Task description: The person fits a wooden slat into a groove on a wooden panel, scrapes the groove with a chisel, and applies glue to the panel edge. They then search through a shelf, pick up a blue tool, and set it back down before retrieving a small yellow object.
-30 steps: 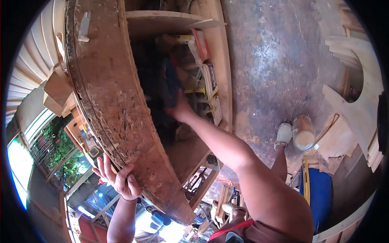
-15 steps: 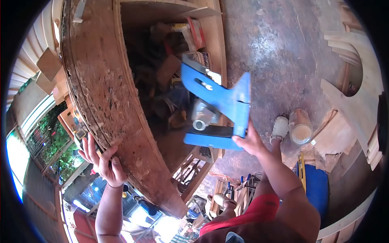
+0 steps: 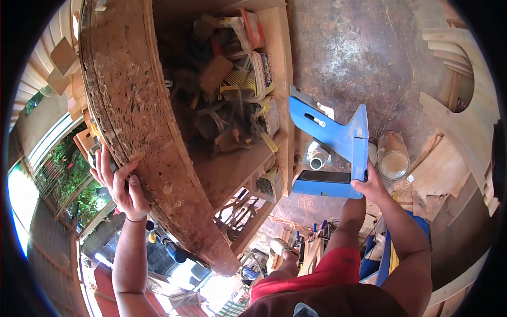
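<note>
My right hand (image 3: pixel 372 186) grips the lower corner of a blue, angular machine part (image 3: pixel 328 131), thumb on the near face and the other fingers partly hidden behind it. This part has a slotted arm, a flat foot with a black top and a round grey pipe-like port (image 3: pixel 318 158). It is held up in the air, beside the open shelf. My left hand (image 3: pixel 125 187) rests on the outer edge of a worn wooden bench top (image 3: pixel 132 100), its fingers apart and partly over the edge.
Inside the bench's shelf (image 3: pixel 232 174) lie tubs, a yellow-ribbed tray (image 3: pixel 240 82) and jumbled tools. A bucket (image 3: pixel 393 156) stands on the concrete floor (image 3: pixel 343 53). Curved wooden pieces (image 3: pixel 449 100) lean at the right. Clamps (image 3: pixel 311 235) and wood lie near my feet.
The blue machine part has moved right with my right hand, away from the front of the shelf. My left hand has shifted slightly up and left along the bench edge.
</note>
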The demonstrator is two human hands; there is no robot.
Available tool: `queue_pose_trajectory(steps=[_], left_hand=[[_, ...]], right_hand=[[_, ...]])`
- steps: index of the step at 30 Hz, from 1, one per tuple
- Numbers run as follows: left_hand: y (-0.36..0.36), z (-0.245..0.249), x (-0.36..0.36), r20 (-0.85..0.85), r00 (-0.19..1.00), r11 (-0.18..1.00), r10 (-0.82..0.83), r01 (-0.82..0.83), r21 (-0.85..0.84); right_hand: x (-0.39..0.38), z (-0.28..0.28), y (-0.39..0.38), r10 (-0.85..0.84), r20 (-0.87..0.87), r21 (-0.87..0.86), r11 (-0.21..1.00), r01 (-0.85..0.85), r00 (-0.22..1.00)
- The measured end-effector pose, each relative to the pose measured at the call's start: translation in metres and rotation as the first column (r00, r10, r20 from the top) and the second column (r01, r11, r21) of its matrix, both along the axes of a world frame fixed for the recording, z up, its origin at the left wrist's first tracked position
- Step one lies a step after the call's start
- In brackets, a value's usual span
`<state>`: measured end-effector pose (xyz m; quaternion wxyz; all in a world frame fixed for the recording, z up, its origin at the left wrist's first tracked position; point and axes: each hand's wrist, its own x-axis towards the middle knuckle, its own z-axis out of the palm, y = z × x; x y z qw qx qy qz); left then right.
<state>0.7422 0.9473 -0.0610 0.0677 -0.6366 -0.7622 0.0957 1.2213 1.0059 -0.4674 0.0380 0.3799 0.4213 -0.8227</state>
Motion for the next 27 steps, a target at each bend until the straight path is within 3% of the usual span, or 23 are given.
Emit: queue_pose_trajectory(steps=[6, 9, 16, 18, 27], left_hand=[[0.002, -0.001, 0.001, 0.004, 1.000, 1.000, -0.009, 0.009, 0.006], [0.004, -0.002, 0.002, 0.003, 1.000, 1.000, -0.020, 0.020, 0.005], [0.005, -0.004, 0.007, 0.020, 1.000, 1.000, -0.019, 0.019, -0.005], [0.005, -0.006, 0.005, 0.029, 0.999, 1.000, -0.029, 0.029, -0.007], [0.005, -0.003, 0.006, -0.006, 1.000, 1.000, -0.026, 0.026, -0.010]], right_hand=[[-0.020, 0.001, 0.002, -0.008, -0.006, -0.047, 0.999, 0.008, 1.000], [-0.030, -0.007, -0.008, -0.064, -0.079, 0.132, 0.988, 0.074, 0.995], [-0.039, -0.026, -0.016, -0.135, -0.107, 0.065, 0.988, 0.142, 0.985], [-0.039, -0.034, -0.017, -0.153, -0.091, -0.037, 0.988, 0.150, 0.984], [-0.054, -0.021, -0.021, -0.133, -0.112, 0.045, 0.989, 0.138, 0.985]])
